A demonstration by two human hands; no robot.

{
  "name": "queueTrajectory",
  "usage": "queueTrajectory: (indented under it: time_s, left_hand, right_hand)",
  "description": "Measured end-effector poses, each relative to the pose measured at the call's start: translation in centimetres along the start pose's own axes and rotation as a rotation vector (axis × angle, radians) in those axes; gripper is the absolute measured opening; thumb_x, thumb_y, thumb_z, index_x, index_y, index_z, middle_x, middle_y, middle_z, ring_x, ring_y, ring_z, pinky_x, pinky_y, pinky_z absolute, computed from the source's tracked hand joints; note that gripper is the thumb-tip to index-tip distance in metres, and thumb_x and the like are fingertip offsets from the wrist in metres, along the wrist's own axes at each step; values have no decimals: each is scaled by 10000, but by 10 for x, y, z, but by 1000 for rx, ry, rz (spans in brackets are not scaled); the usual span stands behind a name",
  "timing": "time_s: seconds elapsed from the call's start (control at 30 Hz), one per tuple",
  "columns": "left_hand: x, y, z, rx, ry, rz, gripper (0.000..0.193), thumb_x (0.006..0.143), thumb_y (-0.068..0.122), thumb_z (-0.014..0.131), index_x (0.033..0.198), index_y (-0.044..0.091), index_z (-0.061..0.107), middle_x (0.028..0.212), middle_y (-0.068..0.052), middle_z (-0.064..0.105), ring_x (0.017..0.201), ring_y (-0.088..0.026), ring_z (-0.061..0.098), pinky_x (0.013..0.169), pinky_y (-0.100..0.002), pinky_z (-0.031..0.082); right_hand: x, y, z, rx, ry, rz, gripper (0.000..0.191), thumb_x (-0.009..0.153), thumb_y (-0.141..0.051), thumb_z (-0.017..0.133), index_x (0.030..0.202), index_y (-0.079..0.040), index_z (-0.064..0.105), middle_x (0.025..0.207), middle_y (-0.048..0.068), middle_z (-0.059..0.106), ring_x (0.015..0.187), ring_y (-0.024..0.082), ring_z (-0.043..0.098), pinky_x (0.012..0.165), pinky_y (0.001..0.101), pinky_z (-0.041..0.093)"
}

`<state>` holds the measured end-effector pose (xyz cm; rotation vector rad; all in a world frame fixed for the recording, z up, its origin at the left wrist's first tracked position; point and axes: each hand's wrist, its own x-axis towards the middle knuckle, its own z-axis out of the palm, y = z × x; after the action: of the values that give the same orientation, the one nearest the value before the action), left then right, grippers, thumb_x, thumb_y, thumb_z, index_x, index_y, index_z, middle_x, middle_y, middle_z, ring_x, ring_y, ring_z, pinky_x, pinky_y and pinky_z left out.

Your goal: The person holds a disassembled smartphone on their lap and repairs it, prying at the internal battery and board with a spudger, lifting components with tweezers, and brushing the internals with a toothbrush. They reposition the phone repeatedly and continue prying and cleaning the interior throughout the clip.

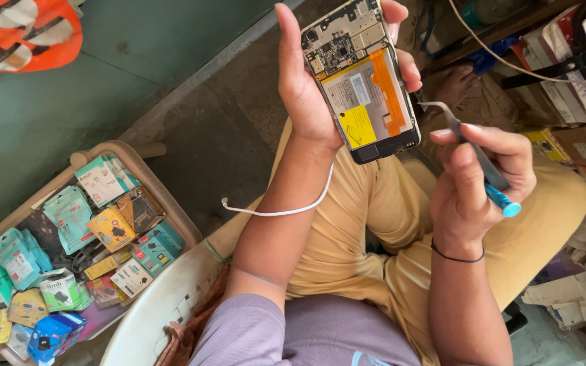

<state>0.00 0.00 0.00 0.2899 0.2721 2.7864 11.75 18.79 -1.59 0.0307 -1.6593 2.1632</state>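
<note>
Cluttered floor | left hand [310,88] grips backless phone [364,81] | right hand [479,173] pinches tweezers [466,139]

Bright even daylight, soft shadows, sharp centre, slight wide-angle stretch at edges

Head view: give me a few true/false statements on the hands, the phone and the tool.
1. The left hand holds an opened phone with its circuit board and battery showing. True.
2. The right hand is empty. False: it holds bent-tip tweezers and a blue-tipped tool.
3. The tweezer tip is near the phone's right edge. True.
4. The phone's back cover is on. False: the inside is bare.
5. A tray of small packaged items lies at the person's left. True.
</note>
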Motion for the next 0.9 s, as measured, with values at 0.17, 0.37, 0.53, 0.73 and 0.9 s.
queueTrajectory:
  time_s: [0.17, 0.37, 0.53, 0.73, 0.9]
  left_hand:
    - [2, -7, -10, -1, -12, 5, 1011, 1050, 804, 244, 1240, -134, 572, 1026, -147, 592, 810, -318, 671, 748, -383, 573]
    - [4, -10, -12, -30, -46, 1, 1010, 1050, 801, 247, 1228, -136, 578, 1034, -143, 580, 817, -307, 663, 745, -373, 562]
    - [2, -12, -7, 64, 41, 5, 1000, 1051, 802, 230, 1248, -116, 575, 1055, -169, 611, 870, -312, 678, 791, -388, 580]
    - [0, -16, -14, 81, -9, 53, 996, 1101, 776, 192, 1261, -121, 594, 1113, -184, 683, 958, -246, 685, 871, -366, 580]
    - [-5, -18, -21, 93, -87, 50, 982, 1154, 754, 177, 1286, -124, 597, 1154, -177, 684, 1061, -209, 682, 990, -328, 544]
  right_hand:
    - [0, -1, 7, -44, -6, -30, 278, 1148, -248, 685, 1263, -17, 579, 1035, 197, 743, 657, 101, 522, 616, 198, 350]
    - [26, -20, 21, -300, -79, -190, 310, 1178, -367, 564, 1292, -79, 569, 993, 148, 768, 605, 41, 442, 601, 194, 337]
    - [53, -34, 35, -659, -168, -313, 190, 1182, -207, 635, 1200, -19, 650, 1067, 105, 723, 831, 88, 553, 736, 214, 423]
    - [74, -27, 49, -772, -231, -331, 61, 1134, -10, 731, 1124, 33, 689, 1077, 94, 682, 872, 111, 567, 750, 220, 438]
    - [77, -20, 55, -690, -236, -198, 135, 1109, 0, 818, 1076, 32, 691, 1034, 58, 644, 785, 70, 540, 707, 200, 422]
